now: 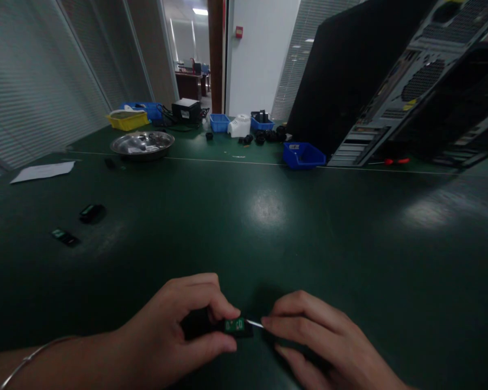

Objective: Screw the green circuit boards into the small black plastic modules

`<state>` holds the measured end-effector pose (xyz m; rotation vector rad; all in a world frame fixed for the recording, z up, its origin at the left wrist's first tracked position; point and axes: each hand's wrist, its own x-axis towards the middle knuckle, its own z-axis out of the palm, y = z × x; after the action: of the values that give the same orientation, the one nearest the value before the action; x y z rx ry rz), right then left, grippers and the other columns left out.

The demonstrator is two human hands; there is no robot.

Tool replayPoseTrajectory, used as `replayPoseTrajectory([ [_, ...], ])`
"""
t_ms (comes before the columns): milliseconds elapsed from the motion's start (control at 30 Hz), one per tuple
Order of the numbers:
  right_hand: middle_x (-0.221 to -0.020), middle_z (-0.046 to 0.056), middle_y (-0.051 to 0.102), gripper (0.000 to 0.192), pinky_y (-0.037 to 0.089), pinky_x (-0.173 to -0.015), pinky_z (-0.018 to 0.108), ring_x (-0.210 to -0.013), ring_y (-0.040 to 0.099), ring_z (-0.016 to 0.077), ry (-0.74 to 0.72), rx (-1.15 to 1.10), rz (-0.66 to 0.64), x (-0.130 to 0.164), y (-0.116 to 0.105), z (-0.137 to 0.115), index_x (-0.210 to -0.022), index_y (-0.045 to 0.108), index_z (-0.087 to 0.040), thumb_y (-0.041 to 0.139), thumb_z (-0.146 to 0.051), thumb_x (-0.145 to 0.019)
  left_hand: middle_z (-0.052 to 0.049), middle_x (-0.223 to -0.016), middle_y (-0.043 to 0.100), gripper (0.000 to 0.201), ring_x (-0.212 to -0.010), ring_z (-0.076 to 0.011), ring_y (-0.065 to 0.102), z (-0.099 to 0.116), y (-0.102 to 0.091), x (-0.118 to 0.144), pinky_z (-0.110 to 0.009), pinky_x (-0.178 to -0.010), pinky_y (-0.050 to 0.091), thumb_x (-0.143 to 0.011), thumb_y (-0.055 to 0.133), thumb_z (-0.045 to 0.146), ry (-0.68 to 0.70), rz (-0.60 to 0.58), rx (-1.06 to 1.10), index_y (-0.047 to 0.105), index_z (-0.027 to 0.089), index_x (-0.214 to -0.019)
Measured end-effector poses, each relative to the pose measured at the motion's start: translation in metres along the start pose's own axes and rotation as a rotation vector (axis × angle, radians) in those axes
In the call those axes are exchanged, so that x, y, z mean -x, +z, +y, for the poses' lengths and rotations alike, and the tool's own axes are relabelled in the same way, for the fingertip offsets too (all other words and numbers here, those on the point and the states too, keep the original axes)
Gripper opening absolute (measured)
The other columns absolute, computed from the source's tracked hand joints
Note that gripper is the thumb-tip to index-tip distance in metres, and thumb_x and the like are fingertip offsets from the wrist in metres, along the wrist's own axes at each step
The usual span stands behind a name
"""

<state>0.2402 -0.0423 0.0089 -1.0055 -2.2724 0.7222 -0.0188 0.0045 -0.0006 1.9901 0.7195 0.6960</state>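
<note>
At the bottom centre of the frame the left hand (174,330) pinched a small black module with a green circuit board (235,326) between thumb and curled fingers, just above the dark green desk (268,227). Just to its right the right hand (329,341) had its fingers pressed together around a thin metal tool (254,324), whose tip touched the module's right end; what kind of tool it was could not be told. A thin bracelet (32,357) ringed the left wrist. Toward the middle left lay two more small black parts (92,212) (65,236), well apart from the hands, and a sheet of paper (44,171) beyond them. The middle of the desk was bare. Farther back, in the upper half, stood a metal bowl (142,144), a yellow tray (127,120), blue bins (303,155) and, at upper right, leaning computer cases (410,86) with a red-handled screwdriver (395,161) beside them.
</note>
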Motion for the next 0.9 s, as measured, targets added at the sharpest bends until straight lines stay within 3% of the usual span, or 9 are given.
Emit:
replayPoseTrajectory([
  [200, -0.100, 0.007, 0.071, 0.027, 0.060, -0.074, 0.025, -0.085, 0.069, 0.0173, -0.051, 0.047, 0.049, 0.0022, 0.0040, 0.0043, -0.114, 0.067, -0.023, 0.058, -0.009, -0.092, 0.002, -0.079, 0.062, 0.018, -0.071, -0.0111, 0.060, 0.0011, -0.0015, -0.0028, -0.019, -0.064, 0.044, -0.078, 0.073, 0.008, -0.064, -0.022, 0.028, 0.070, 0.019, -0.093],
  [367, -0.101, 0.008, 0.071, 0.031, 0.060, -0.074, 0.025, -0.087, 0.069, 0.0177, -0.052, 0.058, 0.082, 0.0016, 0.0016, -0.0001, -0.115, 0.068, -0.022, 0.061, -0.005, -0.089, 0.001, -0.079, 0.062, 0.015, -0.071, -0.0118, 0.058, 0.0020, -0.0033, -0.0032, -0.020, -0.064, 0.043, -0.080, 0.075, 0.015, -0.123, -0.051, 0.057, 0.071, 0.019, -0.093],
  [700, -0.100, 0.008, 0.065, 0.035, 0.057, -0.074, 0.024, -0.086, 0.067, 0.0161, 0.022, -0.188, 0.019, 0.0000, 0.0018, 0.0022, -0.114, 0.065, -0.019, 0.059, 0.001, -0.085, 0.002, -0.082, 0.062, 0.017, -0.074, -0.0112, 0.059, -0.0005, -0.0038, -0.0030, -0.021, -0.066, 0.042, -0.081, 0.076, 0.013, -0.132, -0.042, 0.155, 0.072, 0.022, -0.095],
  [900, -0.100, 0.008, 0.065, 0.034, 0.056, -0.075, 0.024, -0.088, 0.066, 0.0162, 0.033, -0.221, 0.006, 0.0016, 0.0017, 0.0041, -0.113, 0.066, -0.019, 0.059, 0.000, -0.085, 0.002, -0.081, 0.062, 0.016, -0.072, -0.0107, 0.058, 0.0006, -0.0025, -0.0030, -0.021, -0.065, 0.042, -0.081, 0.076, 0.015, -0.111, -0.043, 0.154, 0.072, 0.021, -0.095],
])
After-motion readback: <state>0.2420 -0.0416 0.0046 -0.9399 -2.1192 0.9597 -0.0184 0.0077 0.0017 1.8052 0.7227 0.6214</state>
